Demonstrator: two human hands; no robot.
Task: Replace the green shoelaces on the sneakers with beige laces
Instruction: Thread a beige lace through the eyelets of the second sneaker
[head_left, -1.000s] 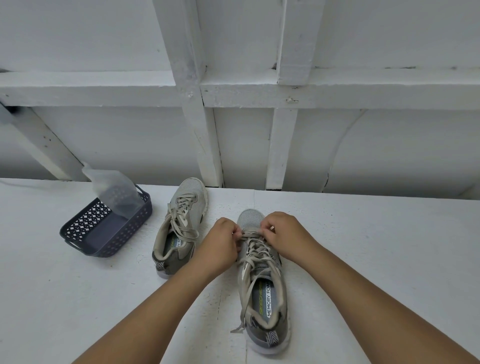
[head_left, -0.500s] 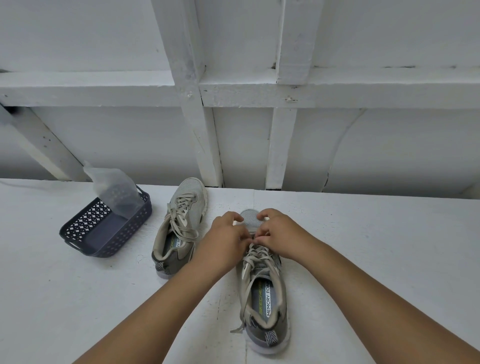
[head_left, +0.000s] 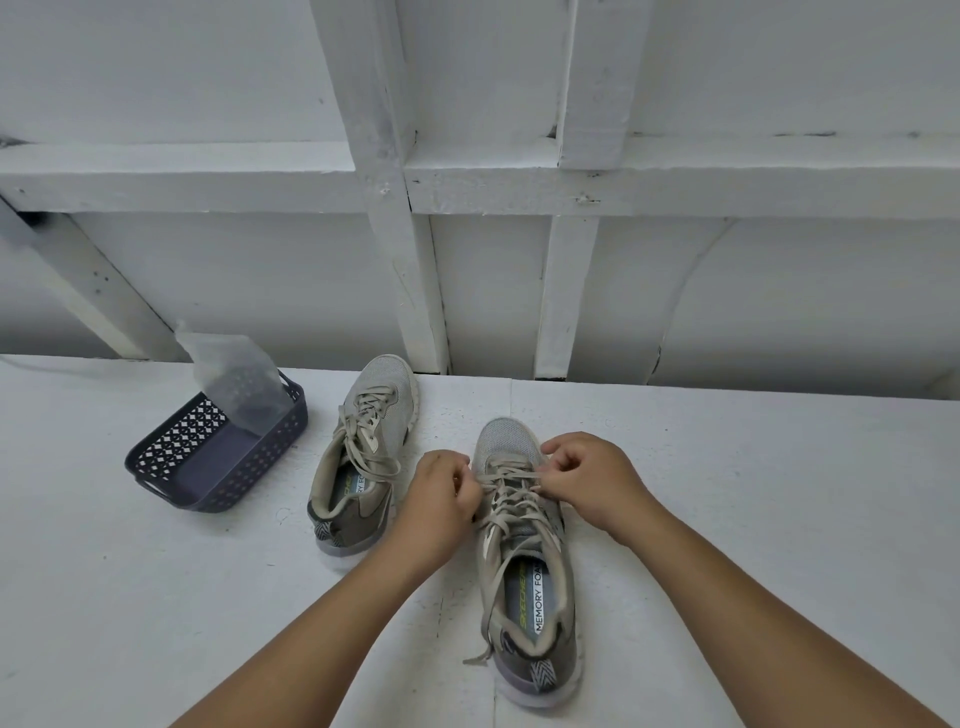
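Note:
Two grey sneakers stand on the white table, toes pointing away from me. The near sneaker (head_left: 524, 571) carries a beige lace (head_left: 511, 499) threaded through its eyelets, with loose ends trailing past the heel. My left hand (head_left: 439, 499) pinches the lace at the shoe's left side near the toe-end eyelets. My right hand (head_left: 587, 480) pinches the lace on the right side. The other sneaker (head_left: 363, 452), also laced in beige, rests to the left, untouched.
A dark blue perforated basket (head_left: 218, 462) holding a clear plastic bag (head_left: 234, 379) sits at the left of the white table (head_left: 753, 493). A white painted wall with wooden framing (head_left: 415, 291) rises right behind the shoes.
Both hands were close together over the toe-end lacing half a second ago; now they have drawn apart, each pulling the lace sideways, and the toe of the near sneaker shows again.

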